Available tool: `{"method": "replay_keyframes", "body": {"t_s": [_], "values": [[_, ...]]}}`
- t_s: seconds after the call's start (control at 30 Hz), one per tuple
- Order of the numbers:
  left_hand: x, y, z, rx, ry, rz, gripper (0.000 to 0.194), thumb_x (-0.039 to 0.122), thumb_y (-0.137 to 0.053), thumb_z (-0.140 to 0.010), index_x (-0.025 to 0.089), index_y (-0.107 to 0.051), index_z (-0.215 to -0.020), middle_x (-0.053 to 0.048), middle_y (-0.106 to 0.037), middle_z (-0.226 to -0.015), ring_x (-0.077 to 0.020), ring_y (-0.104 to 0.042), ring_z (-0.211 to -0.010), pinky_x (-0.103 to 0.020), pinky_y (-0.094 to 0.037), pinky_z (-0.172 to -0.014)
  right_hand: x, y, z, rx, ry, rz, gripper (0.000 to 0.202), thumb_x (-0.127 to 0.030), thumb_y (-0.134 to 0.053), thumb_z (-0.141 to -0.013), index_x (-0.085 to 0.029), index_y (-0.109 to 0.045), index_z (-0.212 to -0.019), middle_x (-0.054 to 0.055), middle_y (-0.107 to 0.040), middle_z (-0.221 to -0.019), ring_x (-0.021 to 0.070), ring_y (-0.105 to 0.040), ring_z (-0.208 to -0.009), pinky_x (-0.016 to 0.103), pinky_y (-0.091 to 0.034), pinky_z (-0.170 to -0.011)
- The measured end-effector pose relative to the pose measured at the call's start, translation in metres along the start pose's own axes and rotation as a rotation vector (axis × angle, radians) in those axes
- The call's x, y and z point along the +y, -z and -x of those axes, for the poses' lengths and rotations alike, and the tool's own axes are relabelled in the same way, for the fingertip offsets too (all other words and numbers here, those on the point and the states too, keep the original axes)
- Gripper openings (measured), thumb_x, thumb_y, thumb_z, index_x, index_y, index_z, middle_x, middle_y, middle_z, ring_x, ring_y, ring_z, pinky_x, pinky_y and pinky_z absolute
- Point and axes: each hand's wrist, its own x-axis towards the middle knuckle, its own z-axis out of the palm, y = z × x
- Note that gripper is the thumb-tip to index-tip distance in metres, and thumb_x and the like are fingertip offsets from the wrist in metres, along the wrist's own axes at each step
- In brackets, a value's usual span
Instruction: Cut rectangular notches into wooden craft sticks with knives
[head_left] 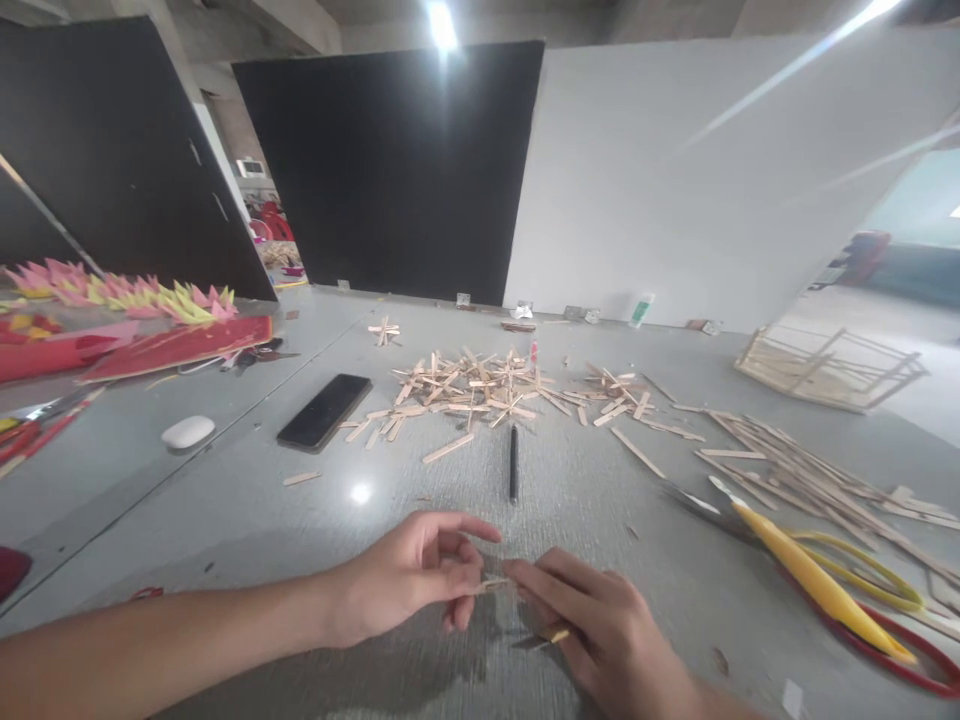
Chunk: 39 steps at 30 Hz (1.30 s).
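Head view: pinching a wooden piece (493,585) with narrowed fingers of left hand (420,575) and right hand (600,618), toward the near edge of the table (277,540).

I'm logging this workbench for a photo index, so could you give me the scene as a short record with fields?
left hand: by one end of a small wooden piece; grip unclear
right hand: fingers at the piece's other end; a yellow item is beneath them
surface: grey tabletop
middle: scattered short sticks; black pen in front
left side: phone, white case
right side: long wooden strips, yellow-handled tool
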Motion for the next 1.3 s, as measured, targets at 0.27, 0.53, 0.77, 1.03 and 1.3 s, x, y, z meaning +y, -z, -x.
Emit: {"method": "replay_keyframes", "body": {"t_s": [0.27,0.53,0.77,1.03,1.3], "values": [[0.001,0.001,0.002,-0.017,0.008,-0.062,0.049,0.049,-0.081,-0.091,0.017,-0.064,-0.124,0.003,-0.058,-0.086,-0.0095,-0.059,-0.063,-0.028,-0.047,-0.064,0.003,0.000,0.005,-0.076,-0.007,-0.021,0.041,-0.010,-0.042,-0.103,-0.019,-0.068,-0.135,0.005,-0.068,-0.091,0.0162,-0.068,-0.068,0.029,-0.054,-0.058],[0.009,-0.002,0.003,0.072,0.046,-0.291,0.046,0.053,-0.068,-0.099,0.013,-0.065,-0.121,0.003,-0.061,-0.071,-0.0140,-0.060,-0.067,-0.028,-0.046,-0.065,0.001,-0.002,0.003,-0.060,-0.060,-0.017,0.034,-0.014,-0.043,-0.107,-0.019,-0.071,-0.126,0.003,-0.067,-0.086,0.0150,-0.067,-0.066,0.028,-0.052,-0.059],[0.010,-0.007,0.009,0.028,0.029,-0.454,0.040,0.049,-0.050,-0.109,0.013,-0.067,-0.106,-0.001,-0.065,-0.078,-0.0115,-0.059,-0.066,-0.024,-0.042,-0.061,0.000,-0.002,0.000,0.080,-0.124,-0.026,0.028,-0.015,-0.047,-0.106,-0.018,-0.071,-0.121,0.000,-0.065,-0.080,0.0121,-0.063,-0.063,0.024,-0.049,-0.059],[0.024,-0.011,0.016,0.237,-0.085,-0.510,0.050,0.054,-0.043,-0.111,0.018,-0.060,-0.081,0.001,-0.063,-0.062,-0.0118,-0.055,-0.058,-0.026,-0.041,-0.061,-0.005,0.001,-0.005,0.161,-0.096,-0.007,0.023,-0.018,-0.049,-0.106,-0.016,-0.068,-0.119,-0.003,-0.063,-0.071,0.0098,-0.051,-0.052,0.022,-0.044,-0.051],[0.035,-0.018,0.043,0.425,-0.249,-0.604,0.046,0.049,-0.044,-0.110,0.021,-0.064,-0.081,0.002,-0.061,-0.053,-0.0125,-0.053,-0.051,-0.024,-0.037,-0.048,-0.002,0.000,-0.001,0.123,-0.098,-0.034,0.026,-0.012,-0.045,-0.103,-0.018,-0.068,-0.113,-0.002,-0.065,-0.072,0.0097,-0.055,-0.053,0.022,-0.046,-0.052]]}}
